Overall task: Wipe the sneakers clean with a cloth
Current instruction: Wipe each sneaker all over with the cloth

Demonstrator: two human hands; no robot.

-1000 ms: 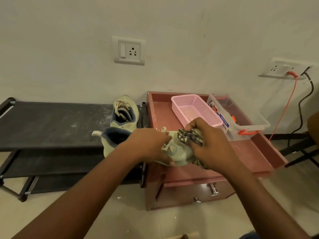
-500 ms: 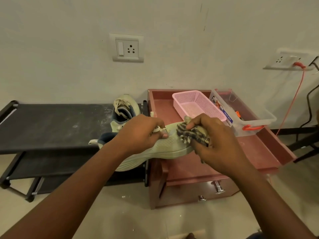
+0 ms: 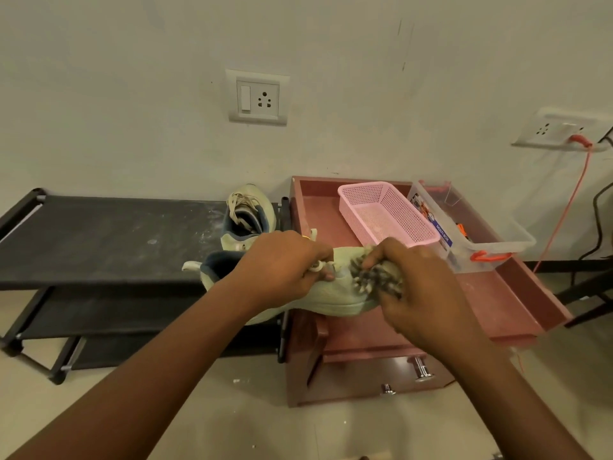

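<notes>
A pale green sneaker (image 3: 335, 295) with a dark blue lining is held in the air over the edge of the reddish cabinet, toe pointing right. My left hand (image 3: 282, 263) grips it over the laces at mid-shoe. My right hand (image 3: 414, 280) holds a bunched grey-and-white patterned cloth (image 3: 374, 280) pressed against the toe area. The second sneaker (image 3: 248, 215) of the same kind stands on the right end of the black shoe rack, just behind my left hand.
A black fabric shoe rack (image 3: 99, 240) fills the left side. The reddish cabinet (image 3: 504, 293) with drawers carries a pink mesh basket (image 3: 384, 215) and a clear storage box (image 3: 481, 240). An orange cable (image 3: 564, 210) hangs from a wall socket at the right.
The sneaker has been turned so its side faces me and lifted slightly. My right hand has rubbed the cloth along the toe area. My left hand's grip stays the same.
</notes>
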